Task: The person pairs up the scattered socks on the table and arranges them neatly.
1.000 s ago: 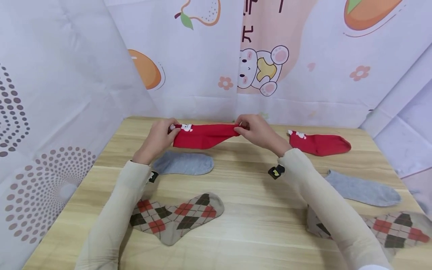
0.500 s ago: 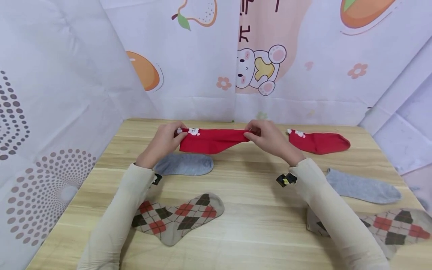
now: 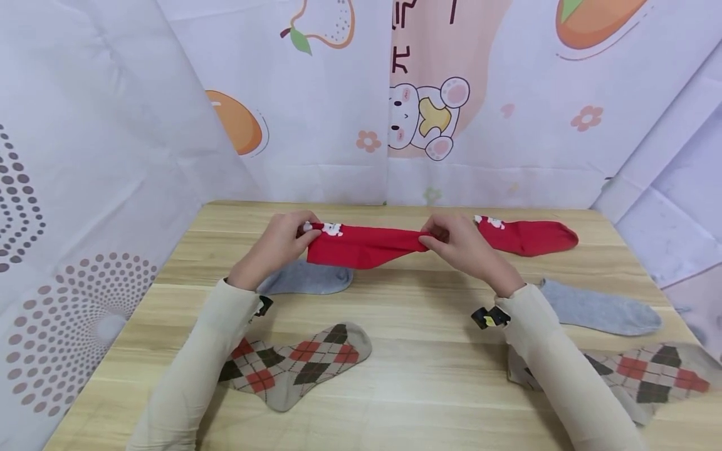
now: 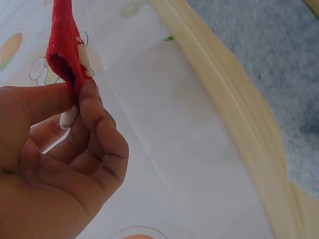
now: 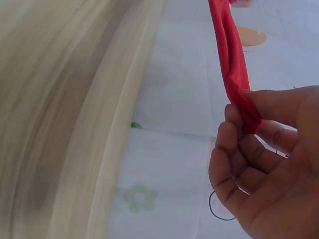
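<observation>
A red sock (image 3: 366, 246) with a white figure near its cuff is stretched level between both hands, above the table. My left hand (image 3: 280, 245) pinches the cuff end between thumb and fingers; the left wrist view shows the sock's opening (image 4: 62, 67) there. At the other end, my right hand (image 3: 465, 247) pinches the toe, and the right wrist view shows the fabric (image 5: 234, 64) folded narrow. Below the left hand lies a grey sock (image 3: 310, 279), partly covered by hand and red sock. Another red sock (image 3: 527, 237) lies flat beyond the right hand.
On the wooden table (image 3: 417, 376), an argyle sock (image 3: 299, 363) lies at front left. To the right are a second grey sock (image 3: 603, 308) and a second argyle sock (image 3: 648, 379), partly behind the right forearm. A printed curtain (image 3: 316, 125) stands behind the table.
Both hands have moved a little to the right and nearer the body, carrying the stretched red sock. The head view has shifted slightly. The socks on the table lie as before.
</observation>
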A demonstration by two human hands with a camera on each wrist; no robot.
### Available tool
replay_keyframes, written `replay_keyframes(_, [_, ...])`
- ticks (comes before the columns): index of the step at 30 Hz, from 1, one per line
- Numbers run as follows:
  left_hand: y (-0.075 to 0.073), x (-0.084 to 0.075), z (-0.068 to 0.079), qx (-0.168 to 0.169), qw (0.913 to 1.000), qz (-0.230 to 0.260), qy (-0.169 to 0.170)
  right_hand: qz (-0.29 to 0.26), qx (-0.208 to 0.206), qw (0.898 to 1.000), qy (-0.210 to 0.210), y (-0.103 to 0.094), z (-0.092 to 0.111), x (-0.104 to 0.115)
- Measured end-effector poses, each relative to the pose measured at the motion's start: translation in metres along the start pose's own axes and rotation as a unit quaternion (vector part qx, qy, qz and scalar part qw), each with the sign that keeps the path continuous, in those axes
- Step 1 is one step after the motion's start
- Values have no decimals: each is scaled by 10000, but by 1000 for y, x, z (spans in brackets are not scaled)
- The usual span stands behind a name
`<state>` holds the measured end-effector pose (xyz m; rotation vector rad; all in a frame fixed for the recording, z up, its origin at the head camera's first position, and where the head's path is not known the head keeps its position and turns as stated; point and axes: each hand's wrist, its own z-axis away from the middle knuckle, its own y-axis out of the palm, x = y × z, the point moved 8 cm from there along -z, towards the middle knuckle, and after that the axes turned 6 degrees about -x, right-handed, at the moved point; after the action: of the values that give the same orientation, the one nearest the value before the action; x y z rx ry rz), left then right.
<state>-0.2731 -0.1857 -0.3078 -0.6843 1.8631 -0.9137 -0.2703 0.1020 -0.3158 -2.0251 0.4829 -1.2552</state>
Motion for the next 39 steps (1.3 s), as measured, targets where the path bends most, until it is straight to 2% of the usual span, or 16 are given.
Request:
replay_keyframes(13, [13,-24,4,243,9994,46,242,211,68,9997,49,-12,28,-6])
replay_keyframes(21, [20,-41,10,389,9984,-223,341,340,85,9994,-69,-19,42,-6])
replay_keyframes(25, [21,-52,14,328,9972,-395,535,401,52,9991,-153,-24,47,-5])
replay_keyframes(29, [23,-59,19,411,9961,-432,656,524,179,9984,-122,-24,53,-5])
replay_keyframes(39, [34,-76,23,618,9926,-213,1023,811,311,9959,-267,-28,71,-7])
